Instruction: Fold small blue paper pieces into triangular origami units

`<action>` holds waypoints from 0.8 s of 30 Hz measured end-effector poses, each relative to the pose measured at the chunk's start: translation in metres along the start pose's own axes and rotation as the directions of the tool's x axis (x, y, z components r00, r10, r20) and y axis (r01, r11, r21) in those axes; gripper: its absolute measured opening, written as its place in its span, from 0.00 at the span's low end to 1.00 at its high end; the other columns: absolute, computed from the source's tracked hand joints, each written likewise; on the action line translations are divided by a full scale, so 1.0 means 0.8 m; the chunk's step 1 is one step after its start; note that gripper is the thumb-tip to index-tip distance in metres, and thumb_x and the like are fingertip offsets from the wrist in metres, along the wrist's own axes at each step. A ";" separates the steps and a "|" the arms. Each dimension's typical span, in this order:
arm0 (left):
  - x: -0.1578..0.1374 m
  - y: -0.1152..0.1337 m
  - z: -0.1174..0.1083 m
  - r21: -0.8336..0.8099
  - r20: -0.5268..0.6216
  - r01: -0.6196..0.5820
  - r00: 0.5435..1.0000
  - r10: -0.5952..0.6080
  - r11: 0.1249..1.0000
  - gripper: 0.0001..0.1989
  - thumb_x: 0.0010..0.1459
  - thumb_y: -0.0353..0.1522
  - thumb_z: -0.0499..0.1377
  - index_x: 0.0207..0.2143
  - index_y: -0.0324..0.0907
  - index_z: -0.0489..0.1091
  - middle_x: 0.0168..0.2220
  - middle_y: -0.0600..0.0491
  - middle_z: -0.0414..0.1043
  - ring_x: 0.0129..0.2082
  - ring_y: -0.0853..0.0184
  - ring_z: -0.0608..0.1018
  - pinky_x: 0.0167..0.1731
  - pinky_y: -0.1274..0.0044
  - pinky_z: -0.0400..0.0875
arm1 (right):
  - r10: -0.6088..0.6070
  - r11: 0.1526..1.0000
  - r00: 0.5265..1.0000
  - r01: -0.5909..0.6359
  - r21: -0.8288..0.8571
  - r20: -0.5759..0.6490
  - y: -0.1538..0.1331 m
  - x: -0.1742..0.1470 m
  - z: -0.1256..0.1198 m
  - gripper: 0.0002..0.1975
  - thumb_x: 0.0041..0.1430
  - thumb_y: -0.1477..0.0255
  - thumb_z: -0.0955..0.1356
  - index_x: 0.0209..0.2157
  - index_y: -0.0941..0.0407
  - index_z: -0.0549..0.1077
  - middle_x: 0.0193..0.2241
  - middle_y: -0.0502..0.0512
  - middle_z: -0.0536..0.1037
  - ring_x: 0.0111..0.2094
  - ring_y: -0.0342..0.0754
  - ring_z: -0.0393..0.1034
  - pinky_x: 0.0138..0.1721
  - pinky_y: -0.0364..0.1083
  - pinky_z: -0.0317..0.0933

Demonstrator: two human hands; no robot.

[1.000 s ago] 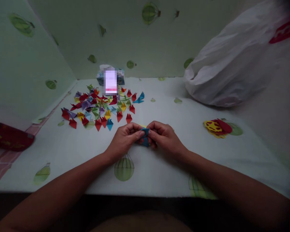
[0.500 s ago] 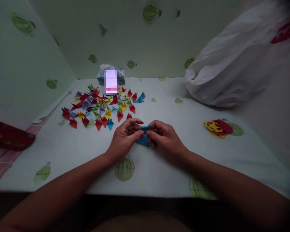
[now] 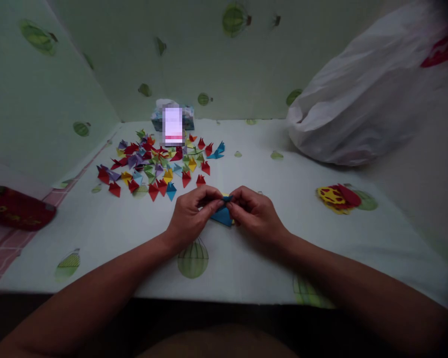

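Between my two hands is a partly folded piece of blue origami paper (image 3: 222, 217), with a little yellow showing at its edges. My left hand (image 3: 196, 206) pinches its upper left part between thumb and fingers. On the other side, my right hand (image 3: 256, 211) pinches the upper right part, the thumbs close together over a fold. The lower blue part sticks out below the fingertips as a pointed flap. Several small folded paper figures (image 3: 153, 187) in red, blue, yellow, green and purple lie beyond my left hand.
A lit, blurred phone (image 3: 173, 124) leans against a tissue box (image 3: 188, 119) at the back. A white plastic bag (image 3: 347, 124) stands at the back right. Red and yellow cutouts (image 3: 338, 198) lie at the right, and a red packet (image 3: 18, 209) at the left edge.
My fingertips have closed in over the top fold of the blue paper, so less of that fold shows. The other things lie as before; the view has shifted slightly.
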State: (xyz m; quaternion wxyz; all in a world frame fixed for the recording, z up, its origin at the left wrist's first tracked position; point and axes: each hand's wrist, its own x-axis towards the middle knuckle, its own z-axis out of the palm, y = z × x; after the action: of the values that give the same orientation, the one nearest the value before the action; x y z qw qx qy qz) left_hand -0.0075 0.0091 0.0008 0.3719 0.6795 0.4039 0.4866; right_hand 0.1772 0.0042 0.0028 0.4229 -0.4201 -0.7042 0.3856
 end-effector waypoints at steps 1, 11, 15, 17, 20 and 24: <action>0.000 0.000 0.000 -0.002 -0.003 0.017 1.000 -0.017 1.000 0.01 0.58 0.29 0.64 0.34 0.41 0.75 0.31 0.54 0.76 0.31 0.70 0.76 0.33 0.78 0.71 | 0.002 1.000 1.000 -0.002 -0.002 -0.004 0.000 0.000 0.000 0.04 0.61 0.72 0.66 0.32 0.56 0.68 0.21 0.47 0.71 0.22 0.41 0.64 0.25 0.42 0.57; 0.004 0.004 -0.001 -0.313 0.077 0.292 0.956 -0.282 0.904 0.08 0.50 0.34 0.69 0.29 0.39 0.74 0.29 0.54 0.76 0.30 0.70 0.77 0.33 0.77 0.72 | 0.156 0.970 0.987 -0.159 0.182 0.031 -0.002 0.002 0.002 0.06 0.62 0.68 0.68 0.32 0.55 0.67 0.21 0.46 0.72 0.19 0.40 0.65 0.22 0.43 0.59; 0.005 0.004 0.001 -0.363 0.071 0.333 0.941 -0.330 0.871 0.09 0.49 0.33 0.70 0.28 0.39 0.73 0.28 0.55 0.75 0.29 0.72 0.75 0.32 0.78 0.71 | 0.199 0.938 0.978 -0.207 0.278 0.057 -0.006 0.003 0.003 0.07 0.60 0.67 0.68 0.32 0.56 0.68 0.21 0.46 0.72 0.18 0.40 0.65 0.22 0.42 0.60; 0.005 0.005 0.001 -0.380 0.070 0.331 0.941 -0.330 0.864 0.10 0.49 0.32 0.70 0.30 0.39 0.73 0.28 0.56 0.74 0.29 0.72 0.75 0.32 0.79 0.71 | 0.222 0.918 0.973 -0.232 0.322 0.067 -0.005 0.004 0.003 0.08 0.60 0.67 0.69 0.32 0.56 0.68 0.20 0.45 0.72 0.18 0.39 0.65 0.22 0.42 0.59; 0.005 0.007 0.001 -0.412 0.064 0.312 0.947 -0.314 0.856 0.12 0.49 0.31 0.70 0.32 0.41 0.70 0.28 0.59 0.72 0.28 0.73 0.75 0.32 0.80 0.71 | 0.255 0.888 0.962 -0.272 0.370 0.094 -0.003 0.005 0.003 0.09 0.59 0.66 0.70 0.32 0.56 0.69 0.20 0.45 0.72 0.17 0.39 0.65 0.21 0.41 0.59; 0.004 0.008 0.001 -0.416 0.052 0.311 0.946 -0.319 0.855 0.13 0.50 0.30 0.69 0.35 0.42 0.67 0.28 0.60 0.70 0.28 0.73 0.75 0.31 0.80 0.71 | 0.277 0.848 0.950 -0.312 0.428 0.145 -0.001 0.004 0.003 0.11 0.58 0.64 0.71 0.31 0.56 0.68 0.20 0.46 0.73 0.17 0.39 0.65 0.20 0.41 0.59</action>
State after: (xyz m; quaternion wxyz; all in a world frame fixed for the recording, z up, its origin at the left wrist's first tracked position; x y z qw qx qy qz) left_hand -0.0050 0.0098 0.0074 0.5795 0.5039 0.3991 0.5010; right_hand 0.1741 0.0067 0.0040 0.4160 -0.3996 -0.5401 0.6128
